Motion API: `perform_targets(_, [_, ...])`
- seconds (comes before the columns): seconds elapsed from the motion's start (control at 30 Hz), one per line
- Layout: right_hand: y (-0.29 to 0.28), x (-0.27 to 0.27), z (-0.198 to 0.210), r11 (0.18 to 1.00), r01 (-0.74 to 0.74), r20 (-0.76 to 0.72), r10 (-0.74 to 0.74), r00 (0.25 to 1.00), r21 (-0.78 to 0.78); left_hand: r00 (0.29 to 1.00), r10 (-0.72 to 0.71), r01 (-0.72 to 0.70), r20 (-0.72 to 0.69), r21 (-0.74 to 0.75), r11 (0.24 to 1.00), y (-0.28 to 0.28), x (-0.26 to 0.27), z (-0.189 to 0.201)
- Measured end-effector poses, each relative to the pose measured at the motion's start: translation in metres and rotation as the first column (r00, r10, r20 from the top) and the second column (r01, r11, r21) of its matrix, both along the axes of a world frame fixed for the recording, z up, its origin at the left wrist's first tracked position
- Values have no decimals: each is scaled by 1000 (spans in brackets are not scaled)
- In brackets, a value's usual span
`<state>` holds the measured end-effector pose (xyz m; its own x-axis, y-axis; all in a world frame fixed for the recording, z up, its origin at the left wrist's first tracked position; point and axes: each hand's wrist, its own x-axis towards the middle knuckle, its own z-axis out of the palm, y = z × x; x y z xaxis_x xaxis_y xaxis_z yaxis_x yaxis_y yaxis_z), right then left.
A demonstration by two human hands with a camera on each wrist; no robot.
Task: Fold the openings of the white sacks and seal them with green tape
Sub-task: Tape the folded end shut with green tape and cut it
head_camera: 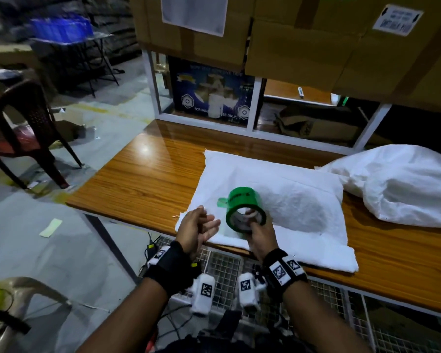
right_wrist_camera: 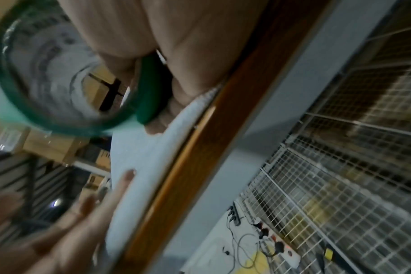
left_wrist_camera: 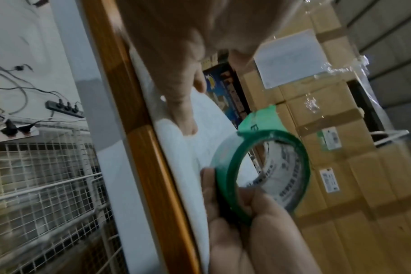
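Note:
A filled white sack [head_camera: 285,200] lies flat on the wooden table [head_camera: 143,179], its opening toward the near edge. My right hand [head_camera: 259,231] grips a roll of green tape [head_camera: 245,210] above the sack, fingers through its core; a short loose tab sticks out at the roll's left. The roll [left_wrist_camera: 265,170] shows close in the left wrist view and the same roll [right_wrist_camera: 63,77] is blurred in the right wrist view. My left hand [head_camera: 201,225] hovers just left of the roll, fingers relaxed, holding nothing. A second white sack [head_camera: 405,189] lies crumpled at the right.
Cardboard boxes [head_camera: 316,42] are stacked on a white-framed shelf behind the table. A dark plastic chair [head_camera: 28,133] stands on the floor at left. Wire mesh [head_camera: 224,271], cables and a power strip sit under the table's near edge.

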<state>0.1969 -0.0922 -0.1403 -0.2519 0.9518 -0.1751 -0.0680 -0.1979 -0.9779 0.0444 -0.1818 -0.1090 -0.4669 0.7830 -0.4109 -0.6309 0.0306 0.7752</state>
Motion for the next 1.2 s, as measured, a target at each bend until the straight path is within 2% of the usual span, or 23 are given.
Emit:
perform_targets(0.13, [-5, -2, 3, 991, -90, 171, 72, 983, 102, 973, -217, 211, -77, -80, 974, 0, -22, 0])
perform_targets(0.2, [-6, -2, 4, 973, -140, 258, 89, 962, 185, 964, -252, 245, -90, -85, 966, 1, -26, 5])
perform_targets(0.3, [-8, -1, 3, 944, -188, 308, 100, 946, 271, 949, -274, 261, -157, -101, 960, 2, -27, 7])
perform_targets(0.53, [-11, -8, -2, 911, -214, 362, 77, 929, 354, 959, -194, 166, -208, -142, 976, 6, -35, -8])
perform_targets(0.63, [-10, -11, -3, 944, -152, 295, 62, 954, 292, 977, -103, 77, -188, -140, 987, 2, -55, -10])
perform_targets(0.7, [-12, -14, -2, 949, -87, 272, 1, 962, 302, 976, -33, 0, -215, -152, 988, -5, -77, -8])
perform_targets(0.83, [-17, -17, -2, 926, -43, 303, -79, 950, 375, 914, -28, -33, -404, -144, 989, -14, -99, 5])
perform_targets(0.93, [-22, -19, -2, 902, -110, 342, -45, 938, 418, 885, -17, -73, -465, -174, 982, -21, -105, 5])
perform_targets(1.03, [-25, -21, 0, 879, -135, 350, -38, 936, 457, 799, -28, -137, -601, -227, 964, -29, -115, 2])
perform_targets(1.2, [-23, -24, 0, 810, -220, 491, -95, 866, 543, 829, -14, -135, -559, -225, 965, -38, -117, -1])
